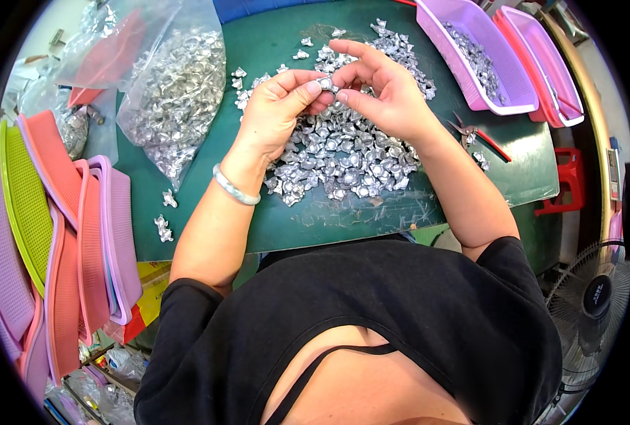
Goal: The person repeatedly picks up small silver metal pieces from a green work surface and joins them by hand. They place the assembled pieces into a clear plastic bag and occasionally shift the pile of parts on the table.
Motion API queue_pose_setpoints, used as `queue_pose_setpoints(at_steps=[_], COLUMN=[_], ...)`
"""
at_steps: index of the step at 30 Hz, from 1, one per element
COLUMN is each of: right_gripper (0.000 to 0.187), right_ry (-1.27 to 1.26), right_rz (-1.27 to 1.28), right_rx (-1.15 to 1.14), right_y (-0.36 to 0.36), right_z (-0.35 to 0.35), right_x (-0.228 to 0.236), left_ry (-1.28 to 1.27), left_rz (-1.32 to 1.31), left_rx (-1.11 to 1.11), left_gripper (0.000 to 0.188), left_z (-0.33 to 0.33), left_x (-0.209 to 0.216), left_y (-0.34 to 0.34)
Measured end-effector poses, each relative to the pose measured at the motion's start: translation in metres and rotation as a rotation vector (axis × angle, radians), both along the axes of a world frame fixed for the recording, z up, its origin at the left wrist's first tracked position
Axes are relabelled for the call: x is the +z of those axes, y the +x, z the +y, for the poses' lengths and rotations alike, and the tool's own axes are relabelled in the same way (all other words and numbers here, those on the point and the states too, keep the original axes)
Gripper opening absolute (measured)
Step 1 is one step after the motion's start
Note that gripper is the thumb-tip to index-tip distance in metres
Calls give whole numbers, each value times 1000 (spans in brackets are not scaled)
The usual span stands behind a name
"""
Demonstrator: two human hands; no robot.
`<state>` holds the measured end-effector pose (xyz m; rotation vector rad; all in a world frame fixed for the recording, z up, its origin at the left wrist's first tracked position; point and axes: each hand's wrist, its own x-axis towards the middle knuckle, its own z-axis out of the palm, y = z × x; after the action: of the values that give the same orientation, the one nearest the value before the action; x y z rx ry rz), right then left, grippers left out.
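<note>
A small silvery metal casting (326, 84) is pinched between the thumb and fingers of my left hand (276, 110), above the middle of the pile. My right hand (389, 95) meets it from the other side, thumb and a bent finger closed at its edge while the index finger stays raised. The fingertips partly hide its shape. Beneath both hands, a wide heap of similar metal castings (357, 166) spreads over the green table (258, 230). A pair of red-handled cutters (494, 144) lies by my right forearm.
A clear plastic bag (180, 99) full of castings lies at the left, with a few loose castings (163, 229) below it. Stacked colored baskets (28, 202) crowd the left edge. At the far right sits a purple basket (502, 78) holding castings. A fan (591, 304) stands lower right.
</note>
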<state>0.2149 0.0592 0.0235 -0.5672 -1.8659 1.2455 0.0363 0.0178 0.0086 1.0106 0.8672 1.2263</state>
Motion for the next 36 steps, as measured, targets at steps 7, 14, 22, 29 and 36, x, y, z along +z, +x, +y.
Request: queue_pose_setpoints(at_steps=[7,14,22,29,36], right_gripper=[49,51,50,51,50], right_ry=[6,-18,434,553,380], right_rz=[36,-6,-239,-521,-365], right_rx=[-37,-26,-134,-102,-129], right_y=[-2,-1,4,7,7], right_z=[0,0,8,7,8], right_x=[-5,-2,-6,-4,-5], left_ry=[-51,-63,-44,-67,-130], left_rz=[-52,-104,-110,-214,-274], left_rx=[7,9,10,-14,14], left_gripper=[17,18,17,14,17], left_z=[-1,0,1,3,5], left_x=[1,-3,-3,-2,-4], left_y=[2,0,0,-3,-9])
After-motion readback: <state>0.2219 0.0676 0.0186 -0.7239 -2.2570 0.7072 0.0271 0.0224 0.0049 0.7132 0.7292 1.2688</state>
